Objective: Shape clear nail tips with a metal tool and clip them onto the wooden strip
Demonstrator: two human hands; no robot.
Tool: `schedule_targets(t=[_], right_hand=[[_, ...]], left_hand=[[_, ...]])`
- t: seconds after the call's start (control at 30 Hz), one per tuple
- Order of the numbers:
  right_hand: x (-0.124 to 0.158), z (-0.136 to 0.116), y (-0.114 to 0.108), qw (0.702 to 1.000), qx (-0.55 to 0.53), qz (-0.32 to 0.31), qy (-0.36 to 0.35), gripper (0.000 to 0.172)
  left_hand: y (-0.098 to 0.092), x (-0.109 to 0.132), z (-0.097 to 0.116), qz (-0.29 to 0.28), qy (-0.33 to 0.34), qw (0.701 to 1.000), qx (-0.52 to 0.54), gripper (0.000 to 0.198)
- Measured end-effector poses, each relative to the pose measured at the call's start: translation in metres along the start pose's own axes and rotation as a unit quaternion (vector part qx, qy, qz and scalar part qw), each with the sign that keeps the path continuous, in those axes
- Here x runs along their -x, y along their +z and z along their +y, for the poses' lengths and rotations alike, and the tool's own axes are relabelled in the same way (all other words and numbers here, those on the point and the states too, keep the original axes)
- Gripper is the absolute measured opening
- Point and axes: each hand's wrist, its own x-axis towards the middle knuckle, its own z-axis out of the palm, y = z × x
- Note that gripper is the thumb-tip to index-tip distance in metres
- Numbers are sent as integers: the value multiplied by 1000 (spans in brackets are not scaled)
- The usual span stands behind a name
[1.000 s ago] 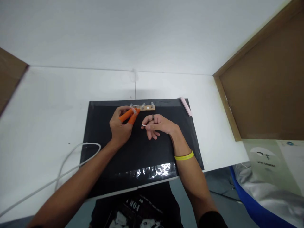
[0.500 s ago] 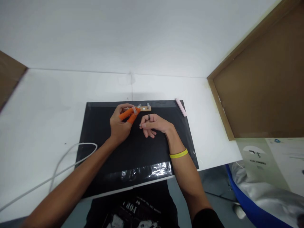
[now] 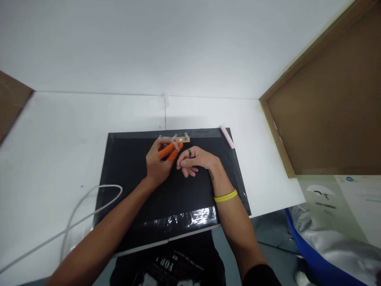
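A black mat [image 3: 131, 171] lies on the white table. At its far edge rests a small tan strip [image 3: 182, 139] with clear pegs standing on it. My left hand [image 3: 159, 161] wears orange finger cots on two fingers, which are stretched toward the strip, close to a peg. My right hand [image 3: 195, 159] has a ring and pinches a tiny pale piece at its fingertips, right beside the left hand's orange fingers. A yellow band sits on my right wrist.
A pink bar [image 3: 227, 137] lies at the mat's far right corner. A white cable [image 3: 74, 216] loops over the table at the left. Brown panels stand at both sides. A blue-rimmed bin [image 3: 312, 250] with grey cloth sits low right.
My left hand moved right, toward the right hand, so the two now nearly touch. The right hand stayed in place, still pinching the small piece.
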Motion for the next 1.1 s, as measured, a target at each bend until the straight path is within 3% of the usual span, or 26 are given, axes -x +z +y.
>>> schedule_targets(t=[0.17,0.43,0.83,1.1], right_hand=[[1,2,-1,1000,1,-9,-4,30],[3,2,-1,1000,5,-21,-19,30],[8,3,1,999,19,-19,-32,30],[8,3,1,998,27,-23,-45,30]], left_hand=[[0,1,1,-15,8,1000,-5,13],[-2,4,-1,-86,-25,996,5,25],[-2,11,-2,-85,-124,987,56,31],[-5,14,-1,-90,-153,981,76,33]])
